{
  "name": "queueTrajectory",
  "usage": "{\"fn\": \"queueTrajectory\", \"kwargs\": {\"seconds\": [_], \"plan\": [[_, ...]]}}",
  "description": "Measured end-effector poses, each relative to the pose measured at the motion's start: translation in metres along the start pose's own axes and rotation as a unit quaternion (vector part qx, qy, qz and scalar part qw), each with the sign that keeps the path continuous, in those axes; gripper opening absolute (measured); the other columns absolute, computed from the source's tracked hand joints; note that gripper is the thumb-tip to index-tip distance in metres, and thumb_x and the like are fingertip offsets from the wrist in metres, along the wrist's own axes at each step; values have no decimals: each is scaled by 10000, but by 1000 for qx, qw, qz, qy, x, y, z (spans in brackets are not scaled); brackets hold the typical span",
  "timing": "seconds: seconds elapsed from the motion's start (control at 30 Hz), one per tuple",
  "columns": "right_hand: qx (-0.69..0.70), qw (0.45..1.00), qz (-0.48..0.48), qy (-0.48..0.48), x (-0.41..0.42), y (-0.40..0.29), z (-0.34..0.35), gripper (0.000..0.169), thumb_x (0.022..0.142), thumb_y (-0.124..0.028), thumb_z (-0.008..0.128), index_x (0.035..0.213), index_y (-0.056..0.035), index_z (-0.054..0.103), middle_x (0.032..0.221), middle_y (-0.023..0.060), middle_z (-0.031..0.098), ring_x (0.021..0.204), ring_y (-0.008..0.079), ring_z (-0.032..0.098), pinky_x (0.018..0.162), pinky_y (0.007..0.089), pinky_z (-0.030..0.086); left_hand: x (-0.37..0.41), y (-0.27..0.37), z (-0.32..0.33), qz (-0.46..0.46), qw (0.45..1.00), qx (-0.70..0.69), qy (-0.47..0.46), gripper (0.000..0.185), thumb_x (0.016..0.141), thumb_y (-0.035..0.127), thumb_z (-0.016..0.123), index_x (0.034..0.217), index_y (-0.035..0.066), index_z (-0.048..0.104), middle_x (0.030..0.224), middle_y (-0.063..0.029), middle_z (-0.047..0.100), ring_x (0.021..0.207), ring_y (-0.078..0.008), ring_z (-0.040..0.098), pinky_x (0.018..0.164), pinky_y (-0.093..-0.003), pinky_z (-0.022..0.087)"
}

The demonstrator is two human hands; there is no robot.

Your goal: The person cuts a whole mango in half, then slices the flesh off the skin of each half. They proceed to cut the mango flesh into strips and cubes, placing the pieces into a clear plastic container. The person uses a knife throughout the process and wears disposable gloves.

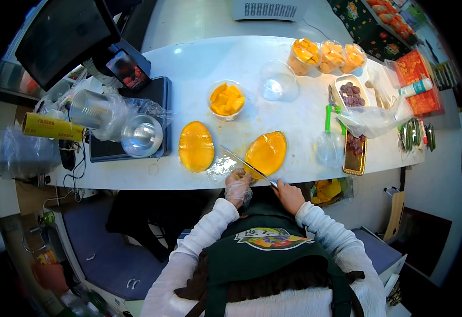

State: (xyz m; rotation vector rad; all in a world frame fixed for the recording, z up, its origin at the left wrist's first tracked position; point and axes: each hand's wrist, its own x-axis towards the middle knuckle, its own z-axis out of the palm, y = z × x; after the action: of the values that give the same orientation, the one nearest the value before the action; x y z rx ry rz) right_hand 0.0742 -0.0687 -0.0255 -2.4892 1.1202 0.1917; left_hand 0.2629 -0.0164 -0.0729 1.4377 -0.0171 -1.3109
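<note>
My right hand (289, 196) grips the handle of a knife (258, 171), whose thin blade points up and left across the near left edge of a peeled mango half (268, 152). At that mango's near edge is my left hand (239, 186), in a clear plastic glove with its fingers curled; whether it holds the fruit is hard to tell. Another peeled mango half (196, 146) lies to the left, flat on the white table (167, 176). Beyond the two pieces stands a clear plastic cup of mango chunks (226, 100).
Three filled fruit cups (304, 55) stand at the far right, near a clear lid (278, 81). Green-handled scissors (328, 118), a tray of grapes (352, 94) and a plastic bag (377, 119) lie right. Stacked empty cups (141, 135) lie on a scale (166, 119) at left, below a monitor (66, 35).
</note>
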Motion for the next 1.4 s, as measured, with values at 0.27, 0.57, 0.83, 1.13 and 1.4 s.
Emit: {"fn": "queueTrajectory", "kwargs": {"seconds": [0.27,0.57,0.83,1.13,1.4], "plan": [[38,992,96,-75,-76,16,-17,265,938,-354,526,969,-97,469,749,139,639,660,372,631,552,474,507,10,9,-20,36,996,67,-44,137,854,18,601,980,-20,562,882,-89,627,738,-154,642,702,-248,540],[318,894,236,211,-147,15,-28,159,920,-190,596,986,-46,606,716,152,608,657,333,632,582,356,476,-32,32,-24,-109,971,1,-211,178,863,-3,625,1024,-10,550,958,-124,623,848,-229,666,765,-314,578],[393,775,336,364,-245,41,3,179,930,-203,585,979,-38,635,593,55,549,509,133,555,509,288,430,-66,-60,126,-195,888,117,-401,243,881,-24,593,1106,-22,500,1057,-155,605,943,-273,653,833,-340,566],[410,708,403,410,-303,88,39,219,953,-242,551,997,-40,622,566,16,513,498,81,523,498,269,422,-80,-175,227,-208,832,223,-464,541,868,-12,582,1383,39,424,1250,-157,557,1083,-238,581,907,-324,492],[366,860,215,283,-227,96,3,186,898,-163,590,1032,-35,586,767,200,617,699,377,629,613,395,488,-67,17,105,380,756,527,-72,337,847,134,626,1169,57,563,1116,-168,587,1009,-322,570,904,-378,461]]}}
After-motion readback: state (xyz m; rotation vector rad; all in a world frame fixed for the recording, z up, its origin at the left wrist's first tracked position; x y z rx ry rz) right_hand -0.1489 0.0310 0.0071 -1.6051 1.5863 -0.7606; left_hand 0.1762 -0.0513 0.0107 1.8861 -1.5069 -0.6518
